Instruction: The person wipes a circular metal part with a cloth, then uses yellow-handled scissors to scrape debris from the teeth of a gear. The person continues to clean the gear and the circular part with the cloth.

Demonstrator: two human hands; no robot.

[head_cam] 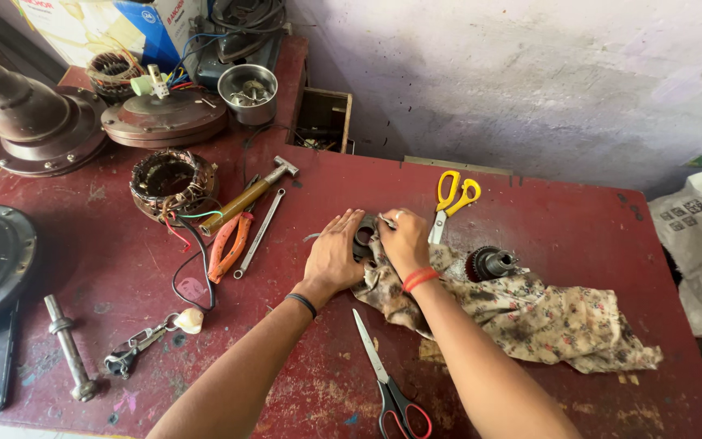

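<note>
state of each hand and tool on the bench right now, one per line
left hand: flat, pressing the dark part
right hand: gripping the dark part
dark part: held on the cloth
cloth: crumpled, stained
yellow scissors: shut
red scissors: shut
pliers: shut
metal bowl: upright

Bright, soft daylight, seems to come from upper right of the grip; wall [530,73] behind slightly washed out. Faint shadows under forearms on bench [107,268]. Centre sharp; wide-angle bending at edges, esp. far left. No motion blur.
</note>
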